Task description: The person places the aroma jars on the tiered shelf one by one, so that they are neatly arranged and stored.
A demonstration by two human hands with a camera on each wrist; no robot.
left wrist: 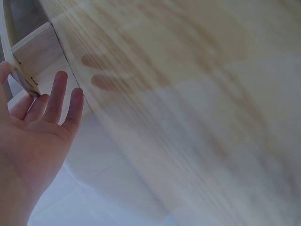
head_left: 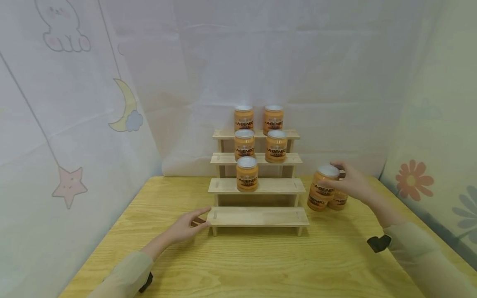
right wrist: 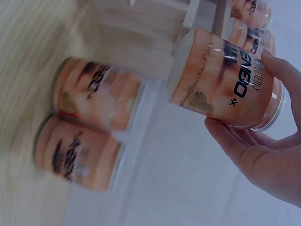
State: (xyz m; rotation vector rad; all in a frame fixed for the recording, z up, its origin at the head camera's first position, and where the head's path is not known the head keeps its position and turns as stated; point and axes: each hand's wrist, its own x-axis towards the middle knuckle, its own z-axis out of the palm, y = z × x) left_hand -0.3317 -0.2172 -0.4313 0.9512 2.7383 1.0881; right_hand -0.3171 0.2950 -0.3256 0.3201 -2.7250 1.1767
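My right hand (head_left: 352, 182) grips an orange jar (head_left: 325, 182) with a silvery lid near its top, thumb on one side and fingers on the other. In the right wrist view the held jar (right wrist: 225, 80) is up off the table, above two other jars (right wrist: 96, 94) standing side by side. My left hand (head_left: 186, 227) is at the left end of the lowest step of a wooden tiered stand (head_left: 257, 216), fingers loosely extended and touching its edge. Five matching jars are on the upper steps: two on the top, two on the second, one jar (head_left: 247, 174) on the third.
The stand is on a yellow wood-grain table (head_left: 253, 265). Pale cloth walls (head_left: 279, 62) with printed drawings enclose the back and sides. Two jars (head_left: 338, 200) rest on the table to the right of the stand, partly hidden by the held jar.
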